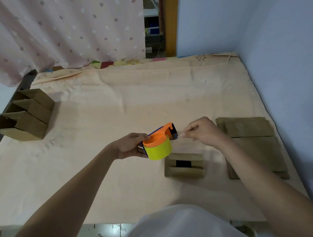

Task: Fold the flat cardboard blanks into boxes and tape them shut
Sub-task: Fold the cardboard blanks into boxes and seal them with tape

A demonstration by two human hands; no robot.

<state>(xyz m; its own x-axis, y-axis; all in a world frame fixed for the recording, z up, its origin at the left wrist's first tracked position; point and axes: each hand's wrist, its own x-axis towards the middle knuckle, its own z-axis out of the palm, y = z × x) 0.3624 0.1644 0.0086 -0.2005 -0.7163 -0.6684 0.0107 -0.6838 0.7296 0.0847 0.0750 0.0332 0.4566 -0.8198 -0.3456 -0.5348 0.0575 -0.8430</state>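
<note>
My left hand (131,145) grips an orange tape dispenser (159,143) with a yellow tape roll, held above the cloth. My right hand (201,132) is just right of the dispenser's cutter end, thumb and forefinger pinched together on what looks like the clear tape end. Below the dispenser stands a small folded cardboard box (184,164) with its top flaps folded in and a dark gap between them. A stack of flat cardboard blanks (253,141) lies to the right. Three folded boxes (26,113) stand in a row at the left edge.
A peach cloth (110,170) covers the work surface. A dotted pink curtain (65,27) hangs at the back left. A blue wall (288,54) runs along the right side. The surface's front edge lies near my torso.
</note>
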